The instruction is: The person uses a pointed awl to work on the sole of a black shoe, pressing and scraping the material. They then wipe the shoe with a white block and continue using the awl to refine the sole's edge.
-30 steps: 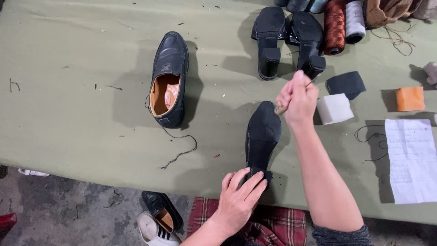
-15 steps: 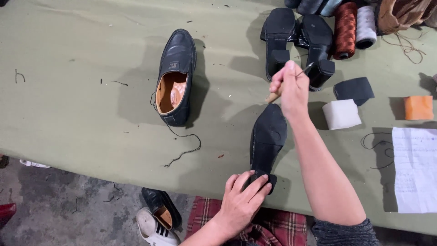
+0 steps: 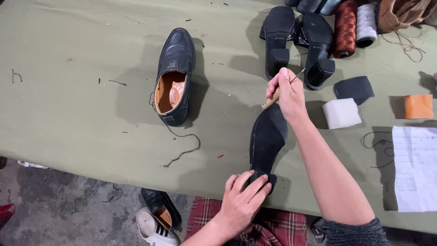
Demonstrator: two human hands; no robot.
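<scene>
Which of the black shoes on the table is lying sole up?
The shoe under the left hand; the loafer sits upright, insole showing.

On my green table [image 3: 68,114] lie a black loafer [image 3: 175,75], two heeled shoes [image 3: 298,41], thread spools [image 3: 354,25], a white block [image 3: 341,113], an orange block [image 3: 418,106] and paper [image 3: 414,168].
</scene>
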